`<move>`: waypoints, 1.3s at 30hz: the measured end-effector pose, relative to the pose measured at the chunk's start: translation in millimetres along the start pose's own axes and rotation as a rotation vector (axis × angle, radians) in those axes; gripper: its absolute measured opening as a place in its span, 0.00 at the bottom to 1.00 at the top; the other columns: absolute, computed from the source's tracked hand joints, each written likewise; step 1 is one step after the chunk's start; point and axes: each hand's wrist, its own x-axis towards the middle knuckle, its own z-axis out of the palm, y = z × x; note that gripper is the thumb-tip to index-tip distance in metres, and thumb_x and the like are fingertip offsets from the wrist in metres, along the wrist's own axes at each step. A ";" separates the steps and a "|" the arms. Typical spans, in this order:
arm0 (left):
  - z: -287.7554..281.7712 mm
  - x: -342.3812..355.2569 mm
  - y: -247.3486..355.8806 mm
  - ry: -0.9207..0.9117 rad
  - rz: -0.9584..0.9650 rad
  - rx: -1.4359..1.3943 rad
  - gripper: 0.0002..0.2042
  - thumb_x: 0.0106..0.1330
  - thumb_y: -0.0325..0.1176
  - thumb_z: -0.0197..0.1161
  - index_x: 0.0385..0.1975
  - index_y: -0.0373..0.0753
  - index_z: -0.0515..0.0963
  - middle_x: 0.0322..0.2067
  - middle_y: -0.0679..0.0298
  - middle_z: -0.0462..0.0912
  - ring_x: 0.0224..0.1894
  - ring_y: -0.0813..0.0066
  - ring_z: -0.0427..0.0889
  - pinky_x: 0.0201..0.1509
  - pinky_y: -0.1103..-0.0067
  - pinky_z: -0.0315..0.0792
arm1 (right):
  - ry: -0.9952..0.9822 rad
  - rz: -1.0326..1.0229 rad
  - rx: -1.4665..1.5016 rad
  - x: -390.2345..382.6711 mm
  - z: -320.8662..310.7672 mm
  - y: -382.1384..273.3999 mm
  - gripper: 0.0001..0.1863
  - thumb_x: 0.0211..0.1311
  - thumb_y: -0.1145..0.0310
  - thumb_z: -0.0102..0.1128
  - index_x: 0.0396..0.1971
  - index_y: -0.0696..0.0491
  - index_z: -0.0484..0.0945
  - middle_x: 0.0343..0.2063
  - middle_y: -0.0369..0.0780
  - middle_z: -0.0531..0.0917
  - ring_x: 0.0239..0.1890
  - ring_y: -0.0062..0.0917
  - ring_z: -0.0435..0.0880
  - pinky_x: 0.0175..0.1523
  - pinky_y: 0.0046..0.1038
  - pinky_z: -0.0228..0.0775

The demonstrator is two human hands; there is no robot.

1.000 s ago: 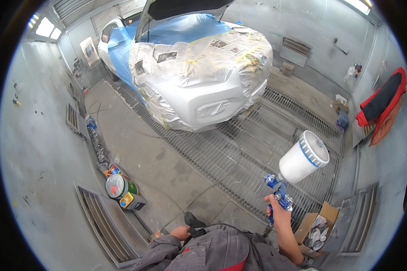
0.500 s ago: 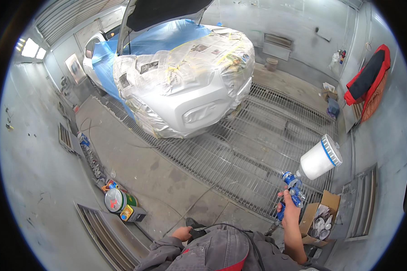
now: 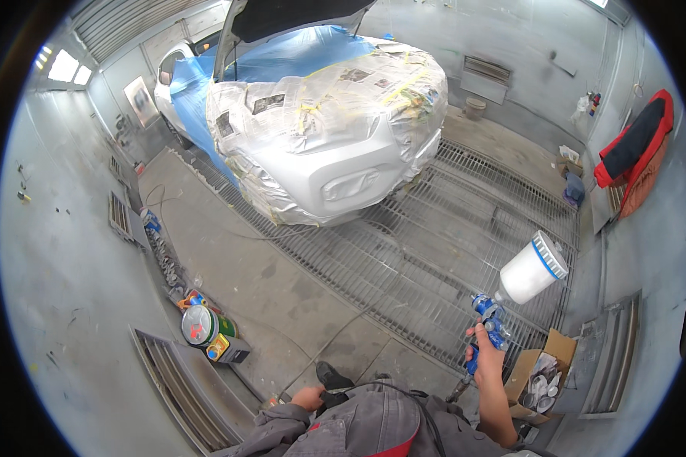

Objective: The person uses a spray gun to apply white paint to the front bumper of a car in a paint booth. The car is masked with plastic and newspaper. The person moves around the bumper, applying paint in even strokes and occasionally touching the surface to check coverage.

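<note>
My right hand grips a blue spray gun by its handle, at the lower right. A white paint cup with a blue band and ribbed lid sits tilted on the gun. Low in the middle, my left hand is closed by my waist, around a dark air hose that crosses my front; its fingertips are partly hidden. Ahead stands a car with its hood up, wrapped in newspaper and blue plastic film. Its white bumper shows uncovered, apart from the gun.
Floor grating surrounds the car's front. A cardboard box of used cups stands near my right hand. Paint cans are at the left wall. A red and dark jacket hangs on the right wall. A bucket stands at the far wall.
The view has shifted slightly, so the car appears further right. The spray gun and cup have moved slightly left in the picture. Both hands keep their grip.
</note>
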 end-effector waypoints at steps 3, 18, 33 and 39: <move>-1.5 -6.4 8.5 -0.044 -0.058 -0.036 0.19 0.59 0.37 0.64 0.52 0.44 0.82 0.46 0.48 0.87 0.51 0.44 0.84 0.55 0.56 0.77 | -0.029 0.011 -0.052 3.1 6.6 4.6 0.11 0.73 0.65 0.64 0.49 0.54 0.78 0.32 0.36 0.85 0.15 0.17 0.73 0.18 0.21 0.64; -2.9 19.0 -58.7 0.015 -0.012 -0.091 0.19 0.61 0.39 0.64 0.51 0.38 0.80 0.47 0.45 0.86 0.52 0.42 0.83 0.56 0.55 0.77 | -0.111 -0.065 -0.123 -21.0 84.8 1.6 0.12 0.72 0.66 0.65 0.48 0.56 0.79 0.33 0.39 0.88 0.16 0.17 0.75 0.19 0.22 0.65; -97.2 15.9 -118.8 0.113 -0.128 -0.082 0.15 0.65 0.43 0.59 0.41 0.40 0.85 0.43 0.47 0.88 0.48 0.44 0.86 0.51 0.56 0.79 | -0.128 -0.126 -0.143 -54.5 206.1 35.4 0.10 0.71 0.69 0.65 0.47 0.56 0.79 0.33 0.39 0.88 0.16 0.17 0.76 0.20 0.22 0.66; -96.9 25.0 -190.6 0.169 0.040 -0.052 0.12 0.65 0.39 0.58 0.36 0.38 0.83 0.39 0.46 0.87 0.44 0.41 0.85 0.49 0.55 0.79 | -0.076 -0.117 -0.157 -80.9 252.5 61.0 0.11 0.70 0.68 0.67 0.46 0.59 0.81 0.31 0.39 0.87 0.16 0.16 0.76 0.20 0.22 0.66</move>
